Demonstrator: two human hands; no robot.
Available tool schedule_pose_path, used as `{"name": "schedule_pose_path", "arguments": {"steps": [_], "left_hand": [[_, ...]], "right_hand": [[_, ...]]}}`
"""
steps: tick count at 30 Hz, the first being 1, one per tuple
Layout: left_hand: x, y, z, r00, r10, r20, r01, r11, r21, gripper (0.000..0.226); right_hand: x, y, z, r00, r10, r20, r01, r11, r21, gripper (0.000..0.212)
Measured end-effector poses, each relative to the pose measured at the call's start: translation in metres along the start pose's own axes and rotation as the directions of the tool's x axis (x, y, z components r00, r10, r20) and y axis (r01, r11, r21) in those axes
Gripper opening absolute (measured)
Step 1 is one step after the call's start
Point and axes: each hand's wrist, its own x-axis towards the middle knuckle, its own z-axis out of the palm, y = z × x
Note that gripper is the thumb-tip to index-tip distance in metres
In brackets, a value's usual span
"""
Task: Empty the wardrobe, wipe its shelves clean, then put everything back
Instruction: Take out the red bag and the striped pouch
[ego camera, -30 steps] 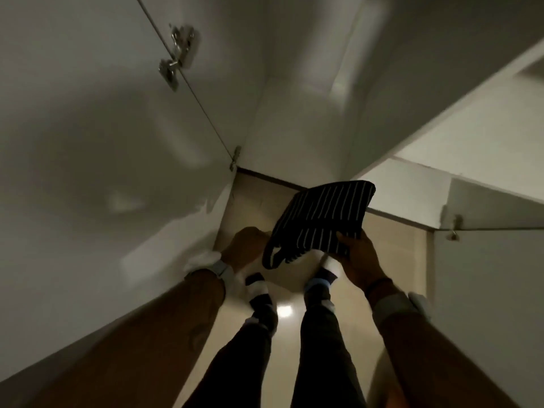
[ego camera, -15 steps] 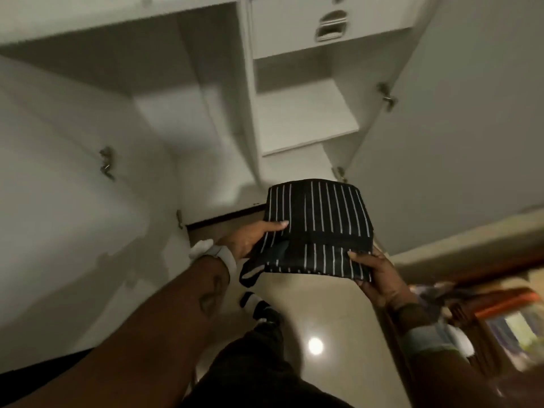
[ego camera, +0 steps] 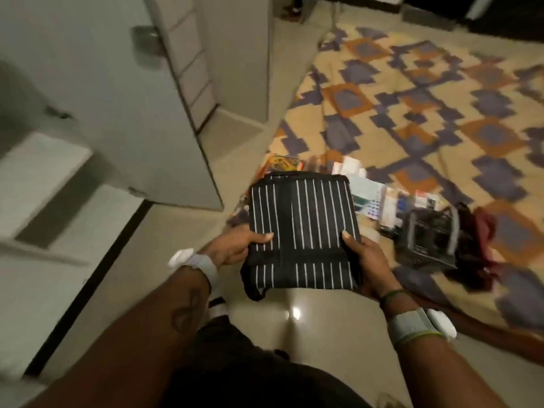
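Black cloth with thin white stripes (ego camera: pixel 303 228), folded flat into a near-square, possibly a bag, since a loop of strap hangs off its near left corner. It is held level over the glossy floor (ego camera: pixel 309 319), straight out in front of the person. The stripes run away from the body.

Both hands have it by the near half. The left hand (ego camera: pixel 232 248) grips the left edge, with the thumb laid over the top and the fingers curled beneath. The right hand (ego camera: pixel 365 260) grips the right edge the same way. Each wrist wears a pale band.

From where I stand, the move ahead turns on one thing. The heap of things already taken out lies beyond the cloth and off to its right, on the edge of a patterned mat (ego camera: pixel 426 98). I can make out small boxes (ego camera: pixel 368 198), a dark bag (ego camera: pixel 426 240) and something maroon (ego camera: pixel 485 231), all blurred. That puts the heap on the right hand's side, so setting the cloth down there looks like a short push forward and rightward.

The wardrobe is the other way. Its open door (ego camera: pixel 117 113) and a pale shelf (ego camera: pixel 38 178) are well off to the left, nearer the left arm.

This looks like the emptying stage, though I cannot tell how much remains inside.
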Motion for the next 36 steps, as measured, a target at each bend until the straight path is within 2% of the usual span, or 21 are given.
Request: {"name": "schedule_pose_path", "arguments": {"steps": [2, 4, 7, 11, 12, 19, 22, 25, 27, 29, 32, 34, 36], "left_hand": [[0.027, 0.009, 0.080, 0.992, -0.067, 0.107, 0.049, 0.987, 0.155, 0.040], [0.042, 0.015, 0.115, 0.984, -0.086, 0.155, 0.051, 0.975, 0.218, 0.041], [0.077, 0.022, 0.177, 0.955, -0.181, 0.237, 0.116, 0.958, 0.264, 0.046], [0.136, 0.026, 0.269, 0.917, -0.217, 0.336, 0.087, 0.928, 0.362, 0.053], [0.136, 0.023, 0.271, 0.920, -0.211, 0.332, 0.085, 0.931, 0.356, 0.050], [0.212, 0.034, 0.442, 0.850, -0.277, 0.448, 0.024, 0.870, 0.493, 0.034], [0.234, 0.037, 0.503, 0.806, -0.333, 0.489, -0.031, 0.801, 0.598, 0.038], [0.260, 0.029, 0.570, 0.790, -0.366, 0.492, -0.015, 0.791, 0.612, 0.042], [0.278, 0.015, 0.613, 0.798, -0.357, 0.485, -0.013, 0.795, 0.606, 0.038], [0.300, -0.001, 0.654, 0.823, -0.329, 0.462, -0.012, 0.804, 0.595, 0.043], [0.330, -0.016, 0.705, 0.869, -0.301, 0.394, 0.033, 0.828, 0.559, 0.059], [0.361, -0.030, 0.760, 0.903, -0.268, 0.335, 0.064, 0.856, 0.514, 0.069], [0.376, -0.033, 0.787, 0.930, -0.225, 0.291, 0.058, 0.871, 0.487, 0.075]], "right_hand": [[-0.020, 0.002, -0.079, 0.990, -0.056, -0.132, 0.067, 0.995, 0.075, 0.044], [-0.031, 0.004, -0.111, 0.980, -0.058, -0.192, 0.081, 0.991, 0.111, 0.044], [-0.038, 0.006, -0.169, 0.946, -0.086, -0.313, 0.139, 0.979, 0.152, 0.043], [-0.041, 0.003, -0.244, 0.866, -0.072, -0.494, 0.199, 0.957, 0.211, 0.043], [-0.041, 0.005, -0.243, 0.866, -0.070, -0.495, 0.196, 0.958, 0.207, 0.041], [-0.046, -0.006, -0.380, 0.695, 0.011, -0.719, 0.230, 0.944, 0.236, 0.034], [-0.051, -0.018, -0.436, 0.599, 0.035, -0.800, 0.227, 0.951, 0.211, 0.026], [-0.057, -0.031, -0.499, 0.541, 0.023, -0.841, 0.212, 0.964, 0.163, 0.022], [-0.056, -0.044, -0.546, 0.536, -0.016, -0.844, 0.208, 0.971, 0.114, 0.019], [-0.047, -0.055, -0.600, 0.561, -0.049, -0.826, 0.184, 0.981, 0.066, 0.021], [-0.028, -0.069, -0.671, 0.617, -0.110, -0.779, 0.152, 0.988, -0.019, 0.021], [0.002, -0.080, -0.748, 0.686, -0.097, -0.721, 0.106, 0.994, -0.033, 0.026], [0.021, -0.086, -0.786, 0.718, -0.107, -0.688, 0.092, 0.994, -0.059, 0.032]]}}
